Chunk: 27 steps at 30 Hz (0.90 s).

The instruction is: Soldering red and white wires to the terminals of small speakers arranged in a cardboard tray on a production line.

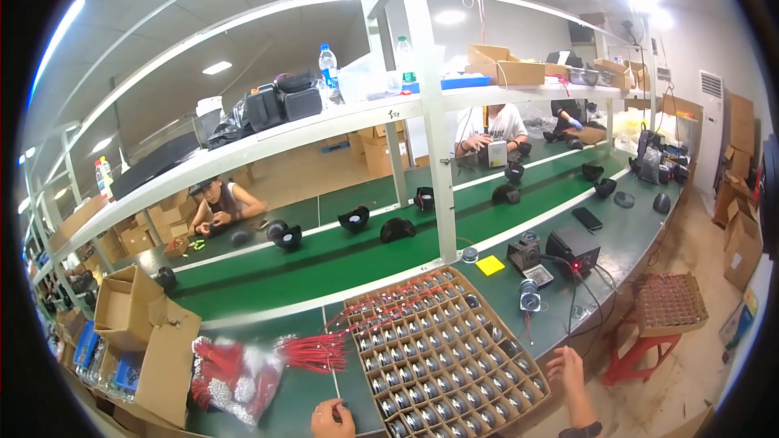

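My left hand (333,419) rests on the dark bench at the lower edge with its fingers curled in; whether anything is inside them is hidden. To its right lies a large cardboard tray (367,371) split into small cells, with round silver-and-black parts standing in them and thin red wires (381,312) across its far left part. Beyond the tray's right side, my right hand (566,371) is raised near the bench edge, fingers apart and holding nothing. Ahead of it, a round part with a red wire (530,300) stands beside a soldering stand (527,254).
A black soldering station (573,251), yellow pad (490,265) and phone (587,218) lie on the right. Bagged red wires (235,377) lie left. A green conveyor (324,264) carries black caplike pieces under a shelf post (434,146). A red stool (641,354) holds another tray. People sit opposite.
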Motion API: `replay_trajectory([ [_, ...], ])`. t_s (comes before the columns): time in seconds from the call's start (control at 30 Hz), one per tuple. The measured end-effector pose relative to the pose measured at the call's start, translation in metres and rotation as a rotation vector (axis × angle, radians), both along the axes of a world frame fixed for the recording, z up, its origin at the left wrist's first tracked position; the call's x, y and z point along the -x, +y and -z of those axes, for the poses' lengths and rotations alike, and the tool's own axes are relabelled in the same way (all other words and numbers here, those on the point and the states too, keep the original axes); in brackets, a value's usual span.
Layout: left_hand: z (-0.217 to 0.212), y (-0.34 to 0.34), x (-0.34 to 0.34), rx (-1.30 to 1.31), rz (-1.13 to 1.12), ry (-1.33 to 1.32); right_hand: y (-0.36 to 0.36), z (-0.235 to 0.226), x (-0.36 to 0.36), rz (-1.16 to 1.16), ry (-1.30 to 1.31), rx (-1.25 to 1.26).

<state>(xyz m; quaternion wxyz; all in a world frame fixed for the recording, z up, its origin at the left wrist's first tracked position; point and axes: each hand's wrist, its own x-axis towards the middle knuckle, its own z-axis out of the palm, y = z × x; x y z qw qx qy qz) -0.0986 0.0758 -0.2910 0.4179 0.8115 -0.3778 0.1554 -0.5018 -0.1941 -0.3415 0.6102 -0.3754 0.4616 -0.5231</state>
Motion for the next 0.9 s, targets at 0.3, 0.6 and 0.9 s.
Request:
replay_trajectory([
  [0.3, -0.002, -0.004, 0.003, -0.009, 0.021, -0.002, -0.022, -0.132, -0.039, 0.069, 0.689, 0.773],
  [0.6, -0.006, -0.001, 0.005, 0.027, 0.014, -0.007, -0.122, -0.158, -0.174, -0.440, 1.257, 0.775],
  [0.9, -0.003, 0.000, 0.002, 0.044, 0.013, -0.008, -0.151, -0.169, -0.209, -0.692, 1.738, 0.620],
])
